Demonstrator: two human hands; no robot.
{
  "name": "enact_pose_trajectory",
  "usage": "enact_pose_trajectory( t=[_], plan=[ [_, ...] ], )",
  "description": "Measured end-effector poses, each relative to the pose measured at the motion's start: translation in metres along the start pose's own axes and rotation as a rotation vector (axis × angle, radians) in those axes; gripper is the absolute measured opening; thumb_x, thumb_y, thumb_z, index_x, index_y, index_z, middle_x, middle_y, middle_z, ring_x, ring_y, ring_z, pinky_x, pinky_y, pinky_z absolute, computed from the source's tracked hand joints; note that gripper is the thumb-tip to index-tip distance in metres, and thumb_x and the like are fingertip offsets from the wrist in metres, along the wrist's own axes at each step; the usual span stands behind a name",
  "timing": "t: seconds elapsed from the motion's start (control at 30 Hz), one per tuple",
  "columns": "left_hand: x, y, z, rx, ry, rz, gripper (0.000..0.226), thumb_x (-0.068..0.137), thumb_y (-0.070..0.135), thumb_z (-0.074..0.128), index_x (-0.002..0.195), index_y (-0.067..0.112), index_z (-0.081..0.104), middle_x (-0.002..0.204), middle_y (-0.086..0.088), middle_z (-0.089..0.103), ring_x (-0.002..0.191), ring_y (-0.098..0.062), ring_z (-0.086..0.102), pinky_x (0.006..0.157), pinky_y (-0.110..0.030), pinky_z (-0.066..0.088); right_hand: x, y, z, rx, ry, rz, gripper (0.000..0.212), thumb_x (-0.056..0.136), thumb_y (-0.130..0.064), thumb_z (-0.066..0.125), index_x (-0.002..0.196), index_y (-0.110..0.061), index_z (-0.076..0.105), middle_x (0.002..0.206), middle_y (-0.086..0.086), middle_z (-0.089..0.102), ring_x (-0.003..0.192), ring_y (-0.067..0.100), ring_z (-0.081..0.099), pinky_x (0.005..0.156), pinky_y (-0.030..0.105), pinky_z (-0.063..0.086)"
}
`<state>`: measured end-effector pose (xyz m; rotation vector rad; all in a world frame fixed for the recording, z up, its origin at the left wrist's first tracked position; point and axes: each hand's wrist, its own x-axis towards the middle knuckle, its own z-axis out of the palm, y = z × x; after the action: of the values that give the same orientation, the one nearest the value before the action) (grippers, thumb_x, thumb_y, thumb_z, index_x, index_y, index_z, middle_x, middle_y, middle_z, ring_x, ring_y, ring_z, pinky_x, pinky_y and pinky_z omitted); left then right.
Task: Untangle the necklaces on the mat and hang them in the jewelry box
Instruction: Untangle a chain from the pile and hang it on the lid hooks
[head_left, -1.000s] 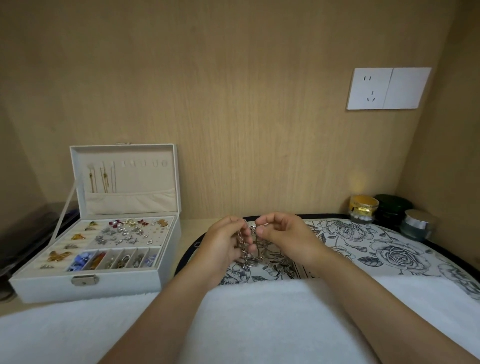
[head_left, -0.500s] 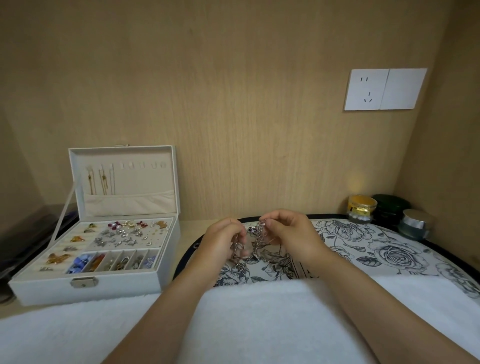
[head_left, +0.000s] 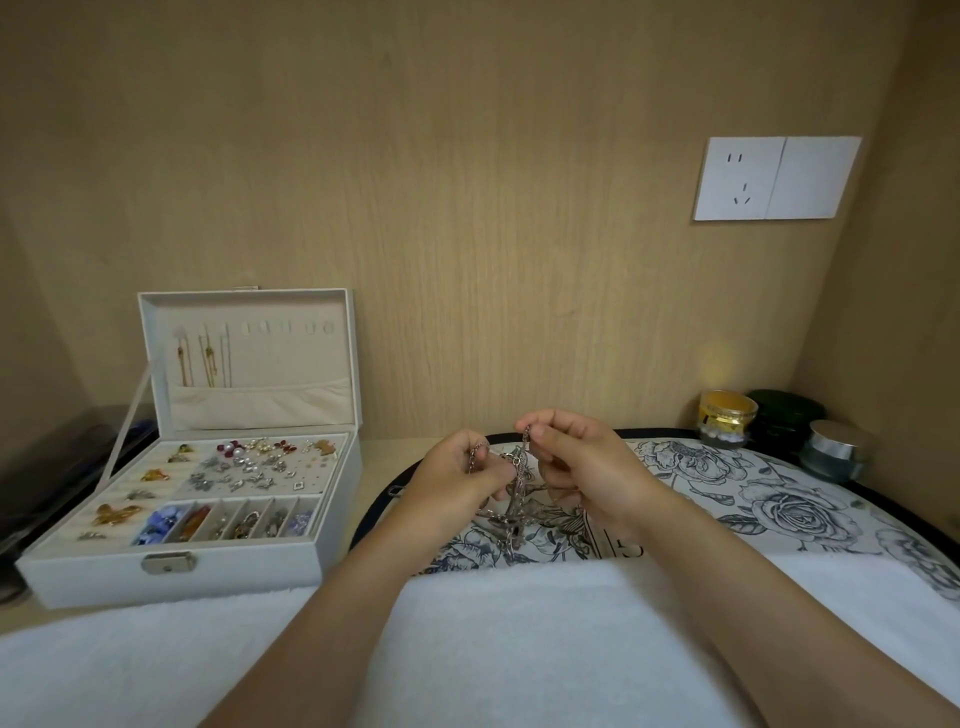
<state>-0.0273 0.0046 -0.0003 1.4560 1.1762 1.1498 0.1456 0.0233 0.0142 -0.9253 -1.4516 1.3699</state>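
Silver necklaces (head_left: 511, 499), knotted into one dangling clump of chain, are held above the floral mat (head_left: 769, 499), pinched at the top by the right hand (head_left: 582, 462) and gripped beside it by the left hand (head_left: 460, 478).

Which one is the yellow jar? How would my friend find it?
Look below the white wall socket, to the back right corner beyond the flowered mat. Three jars stand there together. The yellow jar is the leftmost, with gold bands and a clear base, unlike the dark green jar and the silver-lidded jar beside it.
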Motion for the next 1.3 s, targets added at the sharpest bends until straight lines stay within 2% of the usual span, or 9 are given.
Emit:
enact_pose_trajectory(
  t=[0.17, 0.27, 0.33, 0.43, 0.53, 0.67, 0.8, 1.07, 1.3],
  plan=[
    [0.003, 0.001, -0.002, -0.031, 0.063, -0.006, 0.012, 0.095, 0.009, 0.058, 0.090, 0.010, 0.048, 0.068, -0.006, 0.064, 0.056, -0.016, 0.051, 0.055, -0.030, 0.043, 0.001, -0.004, -0.003, -0.025, 0.089, -0.023, 0.016, 0.100, -0.012, 0.057, 0.102, -0.012, 0.073, 0.056, -0.003, 0.032, 0.046, 0.009, 0.031, 0.061, 0.036, 0.059],
    [0.004, 0.000, -0.005, -0.029, 0.141, -0.028, 0.019, 0.096, 0.007, 0.057, 0.084, 0.014, 0.044, 0.068, -0.007, 0.059, 0.047, -0.014, 0.045, 0.047, -0.028, 0.036, 0.003, -0.002, -0.009, 0.015, 0.138, -0.023, 0.015, 0.098, -0.009, 0.059, 0.101, -0.011, 0.074, 0.055, -0.002, 0.043, 0.051, 0.012, 0.046, 0.084, 0.043, 0.057],
    [0.007, -0.002, -0.007, -0.010, 0.191, -0.006, 0.025, 0.095, 0.002, 0.055, 0.080, 0.016, 0.040, 0.077, -0.003, 0.060, 0.055, -0.015, 0.045, 0.049, -0.029, 0.035, 0.004, -0.002, -0.013, -0.027, 0.171, -0.041, 0.015, 0.095, -0.004, 0.062, 0.103, -0.010, 0.073, 0.058, 0.001, 0.057, 0.057, 0.015, 0.056, 0.079, 0.037, 0.053],
    [0.008, -0.004, -0.013, 0.065, 0.250, 0.014, 0.025, 0.094, 0.002, 0.054, 0.078, 0.017, 0.041, 0.086, -0.001, 0.062, 0.061, -0.015, 0.044, 0.056, -0.031, 0.037, 0.002, -0.005, -0.018, 0.064, 0.125, 0.005, 0.023, 0.091, 0.003, 0.063, 0.113, -0.003, 0.066, 0.055, 0.004, 0.048, 0.047, 0.016, 0.049, 0.062, 0.037, 0.058],
    [0.010, -0.004, -0.018, 0.049, 0.255, 0.007, 0.029, 0.092, -0.004, 0.047, 0.075, 0.019, 0.052, 0.085, -0.005, 0.061, 0.058, -0.017, 0.041, 0.051, -0.028, 0.032, 0.002, -0.007, -0.022, 0.043, 0.120, 0.024, 0.027, 0.089, 0.003, 0.066, 0.113, -0.009, 0.065, 0.058, -0.002, 0.036, 0.040, 0.008, 0.029, 0.037, 0.021, 0.033],
    [0.009, -0.011, -0.022, 0.204, 0.246, -0.036, 0.058, 0.090, -0.010, 0.037, 0.054, 0.025, 0.067, 0.073, -0.006, 0.065, 0.053, -0.018, 0.039, 0.052, -0.025, 0.030, 0.001, 0.000, -0.024, -0.296, 0.230, 0.010, 0.018, 0.090, -0.002, 0.068, 0.096, -0.017, 0.073, 0.064, -0.005, 0.048, 0.041, 0.002, 0.039, 0.040, 0.017, 0.034],
    [0.008, -0.017, -0.024, 0.535, 0.191, -0.033, 0.051, 0.095, -0.006, 0.039, 0.079, 0.023, 0.078, 0.092, 0.005, 0.065, 0.045, -0.008, 0.043, 0.043, -0.019, 0.034, 0.000, 0.006, -0.025, -0.943, 0.273, -0.073, 0.024, 0.091, -0.011, 0.064, 0.086, -0.034, 0.071, 0.067, -0.012, 0.048, 0.051, 0.001, 0.046, 0.053, 0.021, 0.036],
    [0.004, -0.025, -0.019, 1.049, -0.025, 0.167, 0.029, 0.091, 0.020, 0.057, 0.108, 0.036, 0.074, 0.120, 0.012, 0.058, 0.107, -0.014, 0.049, 0.090, -0.024, 0.040, -0.002, 0.008, -0.026, -1.301, 0.085, -0.128, 0.020, 0.080, -0.015, 0.068, 0.073, -0.033, 0.067, 0.101, -0.018, 0.058, 0.100, 0.008, 0.055, 0.076, 0.030, 0.047],
    [0.003, -0.019, -0.021, 1.058, 0.022, 0.267, 0.011, 0.090, 0.040, 0.066, 0.097, 0.039, 0.075, 0.097, 0.023, 0.066, 0.100, -0.009, 0.048, 0.086, -0.026, 0.037, -0.001, 0.015, -0.030, -1.262, -0.093, -0.064, 0.015, 0.078, -0.050, 0.077, 0.092, -0.046, 0.076, 0.102, -0.027, 0.068, 0.093, -0.009, 0.047, 0.086, 0.026, 0.045]
  ],
)
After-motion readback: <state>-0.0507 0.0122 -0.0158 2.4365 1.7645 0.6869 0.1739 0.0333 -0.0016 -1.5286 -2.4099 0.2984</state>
